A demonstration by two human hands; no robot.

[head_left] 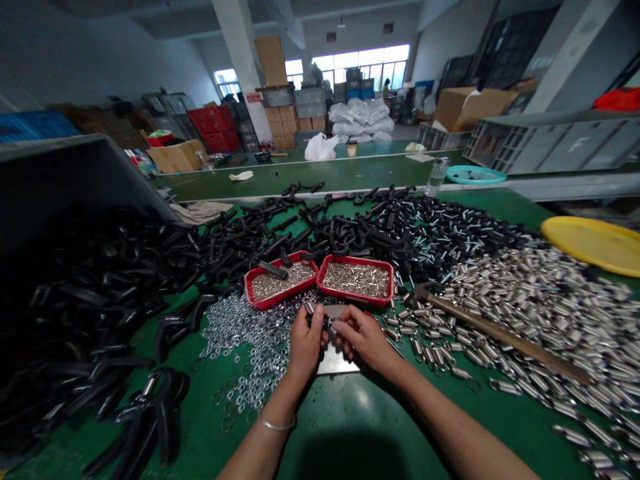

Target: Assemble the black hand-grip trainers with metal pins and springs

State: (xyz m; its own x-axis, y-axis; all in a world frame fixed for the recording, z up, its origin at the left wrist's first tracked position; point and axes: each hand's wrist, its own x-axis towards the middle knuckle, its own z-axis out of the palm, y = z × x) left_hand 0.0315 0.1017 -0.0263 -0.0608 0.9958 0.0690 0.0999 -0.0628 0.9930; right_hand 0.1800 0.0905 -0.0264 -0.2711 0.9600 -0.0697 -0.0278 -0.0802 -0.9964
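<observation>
Left hand (305, 343) and right hand (365, 339) met fingertip to fingertip, both pinching a small part (327, 323) just above a steel plate (334, 361), apparently midway through fitting it. Finishing the join would call for a steady, aligned squeeze. On the green table (350, 427) lay rings (250, 347), springs (530, 300), a hammer (500, 335), two red trays (356, 279) and black handles (125, 280), in a warehouse stacked with cartons (273, 60).

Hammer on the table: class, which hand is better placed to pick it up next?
Probably the right hand: the hammer lies on its side, head nearest it. The left hand would have to cross over. Both pinch a small part.
</observation>
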